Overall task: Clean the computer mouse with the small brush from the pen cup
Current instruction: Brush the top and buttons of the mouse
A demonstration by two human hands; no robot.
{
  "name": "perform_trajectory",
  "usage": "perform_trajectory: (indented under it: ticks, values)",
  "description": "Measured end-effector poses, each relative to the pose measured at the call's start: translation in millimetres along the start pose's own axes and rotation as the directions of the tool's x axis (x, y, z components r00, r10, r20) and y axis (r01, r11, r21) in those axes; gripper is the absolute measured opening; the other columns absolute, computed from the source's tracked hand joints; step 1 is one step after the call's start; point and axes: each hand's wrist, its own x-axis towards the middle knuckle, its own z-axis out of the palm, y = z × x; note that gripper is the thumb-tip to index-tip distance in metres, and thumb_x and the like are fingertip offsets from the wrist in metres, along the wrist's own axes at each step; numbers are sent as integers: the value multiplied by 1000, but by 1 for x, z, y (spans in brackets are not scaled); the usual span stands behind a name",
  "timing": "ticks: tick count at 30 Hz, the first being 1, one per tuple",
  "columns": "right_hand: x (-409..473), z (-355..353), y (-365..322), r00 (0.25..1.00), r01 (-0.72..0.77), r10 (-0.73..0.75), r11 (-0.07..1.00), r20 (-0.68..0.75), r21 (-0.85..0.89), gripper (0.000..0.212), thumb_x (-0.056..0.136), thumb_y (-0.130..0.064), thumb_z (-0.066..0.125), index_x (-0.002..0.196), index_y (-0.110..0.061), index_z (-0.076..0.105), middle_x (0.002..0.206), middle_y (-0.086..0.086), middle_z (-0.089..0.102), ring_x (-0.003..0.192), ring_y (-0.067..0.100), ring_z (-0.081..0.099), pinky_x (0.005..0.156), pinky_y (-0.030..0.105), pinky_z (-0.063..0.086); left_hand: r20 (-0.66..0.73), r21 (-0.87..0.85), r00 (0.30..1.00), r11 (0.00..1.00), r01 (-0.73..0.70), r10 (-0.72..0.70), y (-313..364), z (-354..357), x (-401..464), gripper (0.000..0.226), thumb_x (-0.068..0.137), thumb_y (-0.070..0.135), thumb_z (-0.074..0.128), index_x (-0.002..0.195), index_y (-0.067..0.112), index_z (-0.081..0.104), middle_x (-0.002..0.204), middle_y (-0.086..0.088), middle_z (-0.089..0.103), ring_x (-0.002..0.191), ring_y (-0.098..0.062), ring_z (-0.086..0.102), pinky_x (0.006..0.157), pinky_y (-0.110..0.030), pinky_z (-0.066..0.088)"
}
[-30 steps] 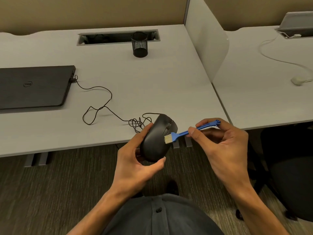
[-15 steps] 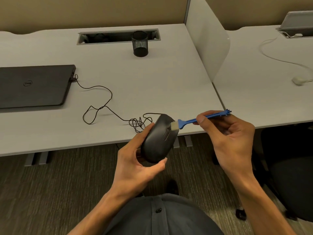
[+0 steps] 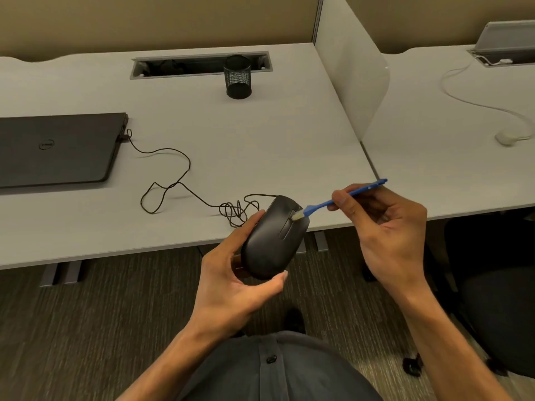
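My left hand cradles a black wired computer mouse in front of the desk edge, thumb on its left side and fingertips under its near end. My right hand pinches a small blue brush by its thin handle. The pale bristles rest on the mouse's top near the scroll wheel. The black mesh pen cup stands far back on the desk and looks empty.
The mouse cable loops across the grey desk to a closed black laptop at the left. A white divider panel separates a neighbouring desk with a white cable. A dark chair stands at the right.
The brush swept from the mouse's right side up to its front end, then back onto the top by the scroll wheel. My left hand kept holding the mouse in about the same place.
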Motion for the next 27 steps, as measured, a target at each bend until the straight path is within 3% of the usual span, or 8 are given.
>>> perform_trajectory:
  ticks: [7, 11, 15, 27]
  values:
    - [9, -4, 8, 999, 11, -12, 999, -35, -39, 11, 85, -29, 69, 96, -29, 67, 87, -23, 74, 85, 2, 73, 79, 13, 54, -3, 5, 1000, 1000, 8, -8, 2, -2, -3, 81, 66, 23, 85, 137, 32, 45, 128, 16, 57, 114, 0, 60, 78, -12, 56]
    - [-7, 0, -7, 986, 134, -136, 991, 98, 27, 9, 86, -20, 70, 93, -25, 70, 91, -21, 73, 85, 4, 73, 78, 14, 54, -1, 7, 1000, 1000, 6, -6, 1, -4, -4, 81, 67, 31, 82, 139, 23, 46, 128, 12, 59, 113, -5, 62, 79, -16, 57]
    - [-10, 5, -13, 961, 208, -204, 978, 188, -4, 11, 84, -18, 67, 90, -27, 68, 91, -30, 70, 88, -3, 70, 77, 9, 53, 1, -1, 1000, 1000, -6, 6, 2, -3, -5, 79, 67, 31, 80, 139, 23, 47, 127, 9, 61, 112, -7, 64, 78, -18, 58]
    - [8, -5, 8, 990, 138, -139, 986, -13, -90, 11, 86, -30, 68, 96, -32, 64, 89, -31, 71, 86, -1, 72, 81, 15, 55, 16, -14, 1000, 1000, -19, 19, 8, -4, -6, 79, 67, 32, 80, 137, 30, 46, 128, 15, 59, 113, -3, 62, 75, -15, 57]
